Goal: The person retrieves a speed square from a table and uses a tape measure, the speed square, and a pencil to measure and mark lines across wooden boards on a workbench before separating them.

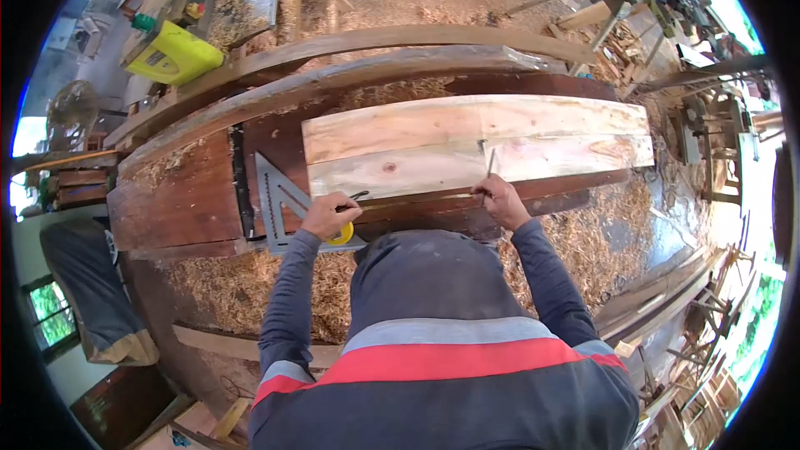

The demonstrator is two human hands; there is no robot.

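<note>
My right hand (500, 198) is closed around a slim pencil-like tool (492, 160), which points away from me over the near edge of a pale plank panel (400, 168). A small dark mark or hole shows in the panel just beyond it. My left hand (331, 215) is closed at the panel's near left corner. A short dark thin object (359, 196) sticks out from its fingers; its kind is unclear. Against the underside of that hand is a round yellow thing (342, 235), perhaps a tape measure, partly hidden. Left of it lies a grey triangular square (268, 200).
The panel rests on a dark reddish-brown bench (179, 204). Long rough beams (333, 75) run along the far side. A yellow-green case (175, 54) stands at the far left. Wood shavings (617, 225) cover the floor, and timber (675, 292) is stacked at the right.
</note>
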